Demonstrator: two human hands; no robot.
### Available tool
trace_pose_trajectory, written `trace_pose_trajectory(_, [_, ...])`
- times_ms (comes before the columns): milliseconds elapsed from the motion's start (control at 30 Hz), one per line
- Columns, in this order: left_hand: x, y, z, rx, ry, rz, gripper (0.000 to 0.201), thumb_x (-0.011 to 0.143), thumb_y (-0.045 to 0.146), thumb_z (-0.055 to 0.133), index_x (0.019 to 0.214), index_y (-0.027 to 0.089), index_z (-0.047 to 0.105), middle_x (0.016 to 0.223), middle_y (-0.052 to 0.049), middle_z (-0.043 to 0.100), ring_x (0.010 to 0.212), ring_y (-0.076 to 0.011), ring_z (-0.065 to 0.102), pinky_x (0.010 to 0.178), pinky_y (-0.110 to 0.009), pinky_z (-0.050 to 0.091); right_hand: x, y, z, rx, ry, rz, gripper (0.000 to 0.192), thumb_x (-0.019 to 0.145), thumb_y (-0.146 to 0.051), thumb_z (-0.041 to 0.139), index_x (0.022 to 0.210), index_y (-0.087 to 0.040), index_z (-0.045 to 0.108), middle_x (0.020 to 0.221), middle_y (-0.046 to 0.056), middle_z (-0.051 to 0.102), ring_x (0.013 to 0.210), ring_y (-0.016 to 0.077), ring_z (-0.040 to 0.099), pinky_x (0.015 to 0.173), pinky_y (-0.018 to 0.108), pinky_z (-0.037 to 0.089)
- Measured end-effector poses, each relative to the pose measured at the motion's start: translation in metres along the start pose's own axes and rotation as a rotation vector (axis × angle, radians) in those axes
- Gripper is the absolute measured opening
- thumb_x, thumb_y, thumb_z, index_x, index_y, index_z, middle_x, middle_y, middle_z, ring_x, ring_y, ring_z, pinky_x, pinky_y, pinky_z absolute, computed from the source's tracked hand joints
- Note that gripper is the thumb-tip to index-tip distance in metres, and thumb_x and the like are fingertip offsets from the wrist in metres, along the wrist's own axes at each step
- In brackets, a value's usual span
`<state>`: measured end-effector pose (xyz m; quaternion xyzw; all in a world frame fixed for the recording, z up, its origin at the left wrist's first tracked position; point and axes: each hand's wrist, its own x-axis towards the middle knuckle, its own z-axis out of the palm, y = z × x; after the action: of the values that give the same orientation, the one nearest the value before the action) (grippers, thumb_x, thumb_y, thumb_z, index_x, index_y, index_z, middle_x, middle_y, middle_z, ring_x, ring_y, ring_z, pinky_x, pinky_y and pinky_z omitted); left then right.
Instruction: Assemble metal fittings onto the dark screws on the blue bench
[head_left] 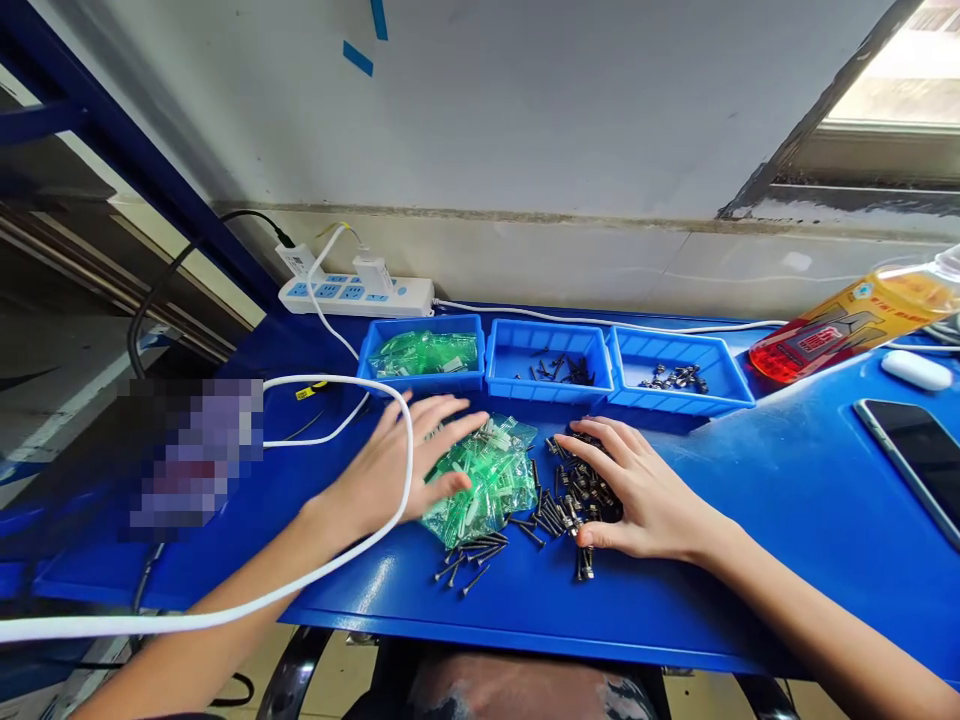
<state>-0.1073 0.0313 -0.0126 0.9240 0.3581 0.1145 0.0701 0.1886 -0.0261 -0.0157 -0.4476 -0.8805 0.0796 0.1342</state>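
Note:
My left hand [397, 460], fingers spread, is over the left side of a pile of small green plastic bags [487, 475] with pale pieces inside. My right hand [637, 485] has its fingers apart around a heap of dark metal fasteners [581, 490], partly hiding it. Black screws [480, 550] lie loose in front of and between the two piles. Behind the hands stand three blue bins: the left bin [375, 375] holds green bags, the middle bin [517, 340] black screws, the right bin [697, 402] small metal fasteners.
A white power strip [356, 293] with plugged-in adapters lies against the wall. One white cable [300, 585] passes in front of my left forearm. At the right are a tilted drink bottle [847, 320], a white case [916, 370] and a phone [919, 455] on the blue table [720, 600].

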Motion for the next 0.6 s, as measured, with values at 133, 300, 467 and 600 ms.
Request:
trace_pose_trajectory(133, [-0.018, -0.029, -0.013, 0.077, 0.151, -0.241, 0.046, 0.092, 0.041, 0.026, 0.121, 0.019, 0.053, 0.113, -0.009, 0.059, 0.108, -0.0254, 0.051, 0.094, -0.042, 0.042, 0.000, 0.001, 0.001, 0.012, -0.003, 0.005, 0.086, 0.070, -0.074, 0.042, 0.137, -0.020, 0.037, 0.128, 0.017, 0.045, 0.119, 0.0336, 0.039, 0.096, 0.053, 0.037])
trace_pose_trajectory(300, [-0.036, -0.037, -0.009, 0.164, 0.168, -0.337, 0.040, 0.089, 0.039, 0.031, 0.113, 0.019, 0.057, 0.106, -0.009, 0.062, 0.102, -0.0270, 0.055, 0.092, -0.045, 0.044, 0.002, 0.002, -0.001, 0.046, -0.023, 0.025, 0.082, 0.074, -0.073, 0.037, 0.137, -0.020, 0.037, 0.127, 0.016, 0.047, 0.118, 0.0331, 0.041, 0.096, 0.053, 0.037])
trace_pose_trajectory(467, [-0.043, -0.012, 0.004, 0.061, 0.169, -0.336, 0.046, 0.090, 0.042, 0.030, 0.128, 0.020, 0.045, 0.117, -0.009, 0.057, 0.110, -0.0277, 0.051, 0.095, -0.046, 0.042, 0.001, -0.003, -0.004, 0.052, -0.057, 0.045, 0.082, 0.074, -0.072, 0.039, 0.137, -0.020, 0.037, 0.129, 0.016, 0.044, 0.121, 0.0335, 0.038, 0.098, 0.054, 0.036])
trace_pose_trajectory(600, [-0.054, -0.003, 0.008, -0.039, 0.154, -0.325, 0.055, 0.090, 0.049, 0.024, 0.138, 0.021, 0.028, 0.129, -0.010, 0.048, 0.117, -0.0272, 0.046, 0.097, -0.043, 0.042, -0.006, -0.011, -0.008, 0.059, -0.113, 0.006, 0.101, 0.061, -0.080, 0.046, 0.140, -0.019, 0.030, 0.137, 0.017, 0.036, 0.128, 0.0375, 0.028, 0.102, 0.058, 0.026])
